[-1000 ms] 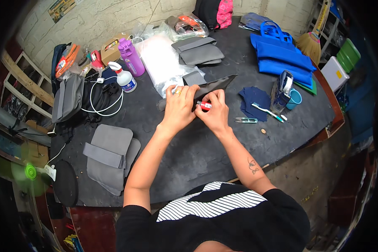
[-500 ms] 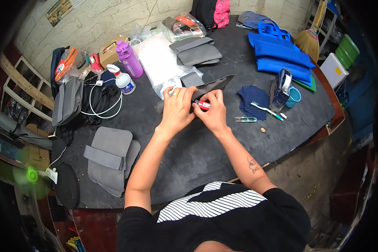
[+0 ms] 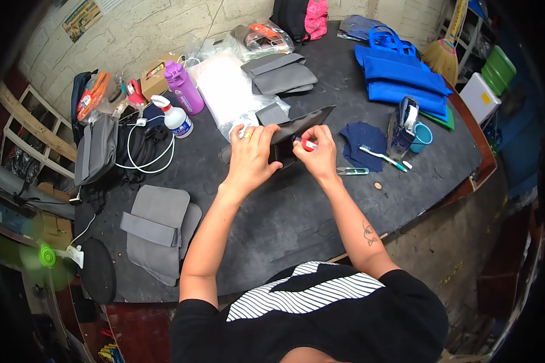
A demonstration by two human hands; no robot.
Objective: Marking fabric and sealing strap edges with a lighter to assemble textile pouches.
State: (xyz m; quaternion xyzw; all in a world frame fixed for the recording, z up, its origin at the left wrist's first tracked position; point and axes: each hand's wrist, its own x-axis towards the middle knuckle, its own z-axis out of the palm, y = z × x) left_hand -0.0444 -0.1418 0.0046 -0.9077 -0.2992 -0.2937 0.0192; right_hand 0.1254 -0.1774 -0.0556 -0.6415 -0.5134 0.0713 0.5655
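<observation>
Pinning the dark fabric piece w/ your left hand, right hand pinches a small red-white tool at 12 o'clock; next probably needs steady aim along its edge.

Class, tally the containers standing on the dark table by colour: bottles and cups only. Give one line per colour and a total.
Purple bottle: 1
White spray bottle: 1
Teal cup: 1
Total: 3
</observation>
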